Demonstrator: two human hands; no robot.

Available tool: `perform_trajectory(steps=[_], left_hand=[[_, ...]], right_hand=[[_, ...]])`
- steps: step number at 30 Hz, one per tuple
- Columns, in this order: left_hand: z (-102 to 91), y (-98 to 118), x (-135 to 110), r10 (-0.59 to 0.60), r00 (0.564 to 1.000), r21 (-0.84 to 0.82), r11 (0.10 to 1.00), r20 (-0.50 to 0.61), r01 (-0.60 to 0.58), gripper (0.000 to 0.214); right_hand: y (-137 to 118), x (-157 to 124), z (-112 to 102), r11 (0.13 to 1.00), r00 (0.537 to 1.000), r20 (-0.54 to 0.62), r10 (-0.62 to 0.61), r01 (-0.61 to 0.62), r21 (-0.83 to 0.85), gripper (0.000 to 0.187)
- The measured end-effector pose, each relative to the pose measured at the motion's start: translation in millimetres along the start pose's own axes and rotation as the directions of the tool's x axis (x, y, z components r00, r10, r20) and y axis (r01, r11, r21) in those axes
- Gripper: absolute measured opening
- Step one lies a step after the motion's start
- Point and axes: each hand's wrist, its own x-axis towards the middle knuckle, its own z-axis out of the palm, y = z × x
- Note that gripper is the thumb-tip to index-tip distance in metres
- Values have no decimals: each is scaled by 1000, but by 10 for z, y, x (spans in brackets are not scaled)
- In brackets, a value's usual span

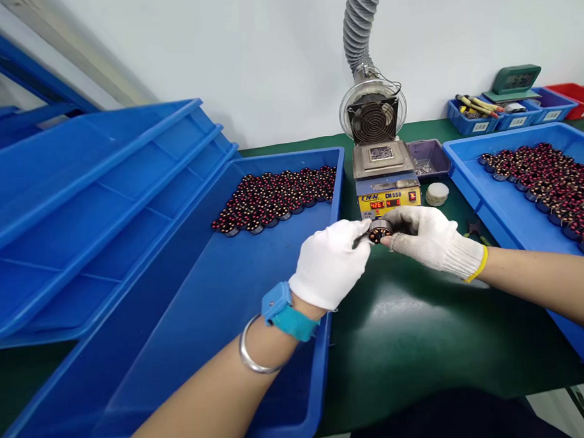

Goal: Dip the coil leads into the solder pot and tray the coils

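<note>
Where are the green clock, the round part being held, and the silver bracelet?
Green clock [518, 80]: head view, on its display.
Round part [380, 232]: head view, on its patterned face.
Silver bracelet [245, 353]: head view, on its curved band.

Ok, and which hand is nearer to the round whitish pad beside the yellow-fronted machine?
Right. The right hand is on the near side of the round whitish pad; the left hand is farther off, to the pad's left.

Green table [397, 356] — on it blue trays [204, 311], yellow-fronted machine [365, 204], purple bin [436, 176], round pad [437, 194].
</note>
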Motion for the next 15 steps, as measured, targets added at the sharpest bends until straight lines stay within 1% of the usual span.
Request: perform_trajectory(steps=[1,2,3,4,5,6,8,9,10,11,13,15], left_hand=[[-86,15,13,-47,994,-60,997,96,53,20],[-181,30,30,-79,970,-157,981,232,117,14],[-275,41,49,-83,925,-268,944,372,192,8],[-359,48,69,-66,879,-366,893,472,263,4],[-424,51,90,-56,865,-445,840,498,311,1],[-462,51,109,-71,886,-504,800,458,325,6],[-453,49,131,-145,951,-562,778,273,280,21],[-413,52,131,-167,965,-565,784,205,256,30],[-361,59,125,-170,969,-558,793,181,244,38],[-306,69,114,-158,968,-544,804,193,240,43],[-226,91,87,-127,959,-520,819,252,245,46],[-218,97,72,-134,936,-533,792,326,299,49]], right_hand=[[-15,-2,0,1000,1000,-6,20,-20,9,22],[-31,-5,-1,998,999,-12,49,-48,26,22],[-49,-8,-4,996,997,-16,80,-79,48,22],[-67,-11,-8,991,994,-20,109,-108,74,22],[-83,-15,-13,987,991,-17,133,-131,98,22],[-98,-19,-18,981,989,-11,150,-147,123,22],[-118,-29,-27,973,987,10,158,-157,170,22],[-123,-33,-29,970,988,20,154,-155,189,21],[-124,-37,-30,967,988,34,149,-153,203,20],[-122,-41,-28,966,989,45,142,-148,211,20],[-108,-43,-25,969,990,67,125,-136,204,20],[-86,-40,-24,975,990,75,117,-129,183,21]])
